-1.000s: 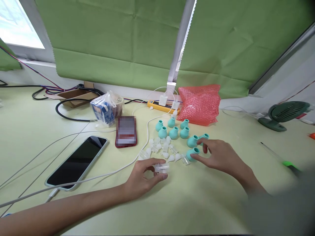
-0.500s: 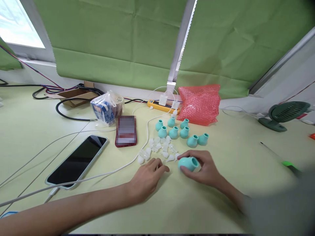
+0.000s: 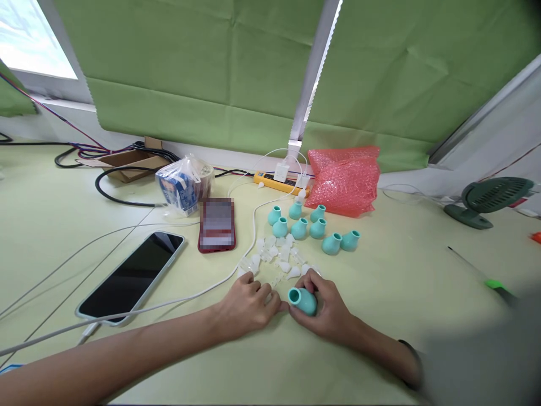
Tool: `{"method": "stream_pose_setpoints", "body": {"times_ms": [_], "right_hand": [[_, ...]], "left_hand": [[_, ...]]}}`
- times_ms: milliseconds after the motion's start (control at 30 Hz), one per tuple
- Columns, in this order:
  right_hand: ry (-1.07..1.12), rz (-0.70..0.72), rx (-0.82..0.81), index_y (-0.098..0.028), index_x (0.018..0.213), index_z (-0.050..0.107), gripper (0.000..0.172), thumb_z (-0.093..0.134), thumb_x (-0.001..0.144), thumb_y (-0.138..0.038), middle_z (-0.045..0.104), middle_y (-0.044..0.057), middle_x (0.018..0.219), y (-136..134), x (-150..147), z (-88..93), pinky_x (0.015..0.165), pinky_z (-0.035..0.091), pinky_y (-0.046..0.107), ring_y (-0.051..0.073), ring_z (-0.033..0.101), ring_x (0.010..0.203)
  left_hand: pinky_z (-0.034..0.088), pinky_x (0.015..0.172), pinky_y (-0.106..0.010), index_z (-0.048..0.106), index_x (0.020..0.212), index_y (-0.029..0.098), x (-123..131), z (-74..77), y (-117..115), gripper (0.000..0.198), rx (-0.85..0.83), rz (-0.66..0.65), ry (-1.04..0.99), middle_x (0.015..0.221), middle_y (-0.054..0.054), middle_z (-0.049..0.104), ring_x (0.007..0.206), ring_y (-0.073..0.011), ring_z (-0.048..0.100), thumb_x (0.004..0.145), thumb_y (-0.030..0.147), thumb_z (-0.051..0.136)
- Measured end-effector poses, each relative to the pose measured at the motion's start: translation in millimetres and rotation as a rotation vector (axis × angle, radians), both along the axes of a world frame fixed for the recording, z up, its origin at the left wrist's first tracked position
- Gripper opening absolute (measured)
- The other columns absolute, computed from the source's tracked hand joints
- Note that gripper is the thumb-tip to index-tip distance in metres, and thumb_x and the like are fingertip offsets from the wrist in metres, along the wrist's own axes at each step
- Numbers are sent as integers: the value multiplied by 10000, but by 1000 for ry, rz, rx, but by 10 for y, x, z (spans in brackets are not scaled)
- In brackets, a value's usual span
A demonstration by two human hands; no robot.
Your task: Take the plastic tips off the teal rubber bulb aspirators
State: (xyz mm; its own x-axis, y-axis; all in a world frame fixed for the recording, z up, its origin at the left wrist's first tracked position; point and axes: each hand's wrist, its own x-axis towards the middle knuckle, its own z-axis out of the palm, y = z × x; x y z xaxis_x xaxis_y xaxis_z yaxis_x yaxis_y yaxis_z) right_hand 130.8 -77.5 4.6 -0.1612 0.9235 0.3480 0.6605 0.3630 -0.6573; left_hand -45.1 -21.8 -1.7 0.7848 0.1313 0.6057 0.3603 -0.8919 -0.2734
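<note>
My right hand (image 3: 327, 307) is wrapped round a teal bulb-shaped piece (image 3: 307, 303), whose open neck points left toward my other hand. Close beside that neck is my left hand (image 3: 249, 304), with its fingers curled and a thumb or fingertip reaching to the right. Whether anything small sits in those fingers is hidden. Just beyond both hands lies a scatter of small clear and white plastic parts (image 3: 284, 267). Several more teal bulb-shaped pieces (image 3: 299, 229) stand behind them, their open necks upward.
A pale green phone (image 3: 133, 276) and a red-cased phone (image 3: 217, 225) lie to the left, with a white cable (image 3: 203, 292) running across the table. At the back are a yellow power strip (image 3: 274, 183), a pink bubble-wrap bag (image 3: 344, 180) and a bagged blue package (image 3: 181, 186). A green fan (image 3: 494, 194) stands right.
My right hand has moved left and turned the teal piece, so its neck now points left instead of right. My left hand has shifted slightly, and the two hands are closer together.
</note>
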Motion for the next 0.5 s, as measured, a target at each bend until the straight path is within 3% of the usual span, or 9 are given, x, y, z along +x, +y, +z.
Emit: {"method": "stream_pose_setpoints", "body": {"times_ms": [133, 200, 267, 400, 500], "right_hand": [[12, -76, -35, -217, 742, 310, 273, 565, 665, -276, 422, -45, 632, 10, 25, -15, 505, 382, 212, 101, 437, 543], [10, -80, -63, -211, 864, 352, 254, 537, 706, -285, 463, -35, 666, 8, 36, -10, 528, 399, 214, 104, 460, 558], [-10, -53, -89, -206, 923, 380, 227, 496, 746, -288, 503, -23, 696, 9, 47, 2, 549, 409, 217, 107, 478, 573], [-77, -27, -91, -194, 815, 465, 128, 491, 749, -301, 540, -8, 686, 20, 54, 17, 580, 420, 234, 124, 506, 595], [-89, -23, -76, -193, 803, 498, 165, 543, 719, -327, 570, -7, 677, 28, 48, 8, 589, 429, 242, 130, 526, 591]], "left_hand": [[280, 421, -241, 532, 648, 162, -7, 5, -69, 205, -279, 32, 31, 499, 4, 482, 392, -111, 439, 772, 302, 446], [325, 433, -241, 560, 761, 180, -16, 14, -91, 139, -407, 19, 27, 575, -4, 520, 439, -124, 473, 714, 273, 467], [369, 460, -235, 548, 886, 191, -25, 23, -93, 221, -526, -14, -27, 654, -10, 549, 503, -127, 509, 685, 191, 456], [440, 552, -211, 494, 996, 148, -27, 38, -56, 296, -813, -59, -283, 754, -18, 589, 576, -105, 538, 702, 141, 457], [450, 615, -210, 534, 991, 147, -11, 48, -19, 248, -907, -131, -409, 776, -28, 605, 656, -113, 554, 747, 163, 491]]}}
